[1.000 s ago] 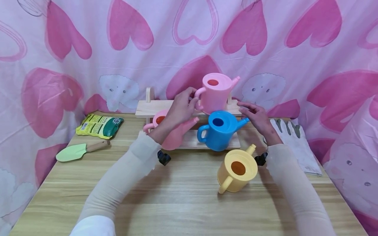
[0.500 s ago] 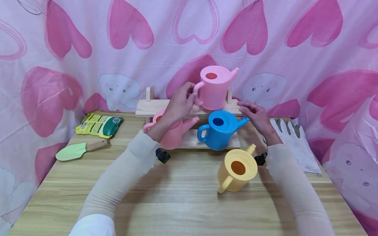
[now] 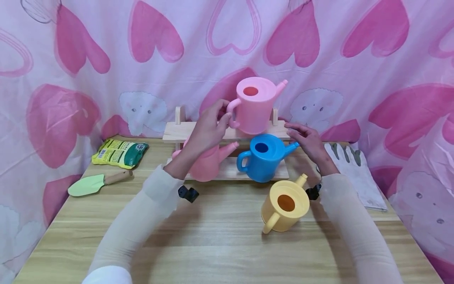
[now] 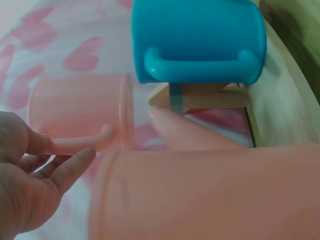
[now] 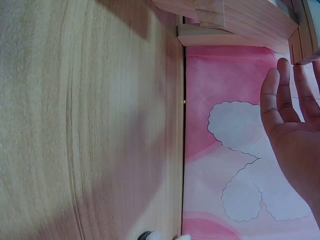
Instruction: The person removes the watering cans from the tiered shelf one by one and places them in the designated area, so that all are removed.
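Note:
My left hand [image 3: 210,129] grips the handle of a light pink watering can [image 3: 254,112] at the wooden shelf's upper board [image 3: 179,131]. In the left wrist view, thumb and fingers pinch that handle. Whether the can's base touches the board, I cannot tell. Below it on the lower board [image 3: 228,173] stand a blue watering can [image 3: 264,163] and a second pink watering can [image 3: 205,165], partly hidden behind my left forearm. My right hand [image 3: 309,145] touches the shelf's right end, fingers fairly straight; the right wrist view shows the fingertips against the wood edge.
A yellow watering can [image 3: 283,209] stands on the table in front of the shelf. At left lie a green-and-yellow packet [image 3: 118,153] and a hand trowel [image 3: 86,184]. White gloves [image 3: 354,175] lie at right. A pink heart-patterned curtain [image 3: 227,59] hangs behind the table.
My left hand has moved the light pink watering can up and to the left over the upper board. The right hand has stayed at the shelf's end.

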{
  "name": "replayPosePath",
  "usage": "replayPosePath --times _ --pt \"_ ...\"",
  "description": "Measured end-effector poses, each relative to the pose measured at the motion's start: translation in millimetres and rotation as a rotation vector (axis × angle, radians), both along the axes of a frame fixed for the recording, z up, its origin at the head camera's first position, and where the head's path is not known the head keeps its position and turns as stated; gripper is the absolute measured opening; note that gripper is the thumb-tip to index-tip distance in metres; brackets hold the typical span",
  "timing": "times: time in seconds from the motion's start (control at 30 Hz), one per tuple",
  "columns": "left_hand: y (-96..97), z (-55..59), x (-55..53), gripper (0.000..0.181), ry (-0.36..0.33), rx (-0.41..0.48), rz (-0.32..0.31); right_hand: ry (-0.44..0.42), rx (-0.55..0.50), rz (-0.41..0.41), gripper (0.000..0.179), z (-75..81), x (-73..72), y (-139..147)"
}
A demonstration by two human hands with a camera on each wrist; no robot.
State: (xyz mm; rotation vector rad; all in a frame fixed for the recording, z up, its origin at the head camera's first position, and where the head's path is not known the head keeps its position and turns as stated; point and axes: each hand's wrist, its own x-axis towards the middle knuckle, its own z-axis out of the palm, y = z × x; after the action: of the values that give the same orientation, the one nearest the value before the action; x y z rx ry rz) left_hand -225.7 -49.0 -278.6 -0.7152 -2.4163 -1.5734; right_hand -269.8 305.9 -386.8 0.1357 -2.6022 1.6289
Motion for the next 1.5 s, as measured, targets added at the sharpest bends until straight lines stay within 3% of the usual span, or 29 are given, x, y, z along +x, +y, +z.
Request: replayPosePath --times 0.2,0.47,0.7,0.87,1.03,1.3,1.5 --pt "-12.5 9.1 14.7 0.028 0.038 -0.009 0.009 -0.018 -0.01 0.0 0.056 0.8 -0.3 0" --pt "-26.3 13.5 34.0 0.025 0.072 -0.011 -0.019 -0.031 -0.024 0.022 0.051 22.0 15.5 -11" --pt "-37.0 13.6 57.6 0.026 0.053 -0.044 -0.027 -0.024 -0.028 0.01 0.056 0.7 -1.2 2" --pt "-45.8 11.7 73.3 0.03 0.04 -0.077 -0.017 -0.008 -0.023 0.005 0.058 -0.7 -0.7 2" --pt "-57.2 5.0 85.1 0.033 0.037 -0.089 -0.034 0.007 -0.043 0.006 0.057 -1.3 -0.7 0" --pt "-74.1 -10.1 109.9 0.034 -0.05 -0.075 -0.092 0.013 -0.025 0.004 0.058 -1.9 -1.1 0" --pt "-82.2 -24.3 128.0 0.034 -0.084 -0.077 -0.099 0.018 -0.021 0.0 0.057 -0.8 0.3 -1"
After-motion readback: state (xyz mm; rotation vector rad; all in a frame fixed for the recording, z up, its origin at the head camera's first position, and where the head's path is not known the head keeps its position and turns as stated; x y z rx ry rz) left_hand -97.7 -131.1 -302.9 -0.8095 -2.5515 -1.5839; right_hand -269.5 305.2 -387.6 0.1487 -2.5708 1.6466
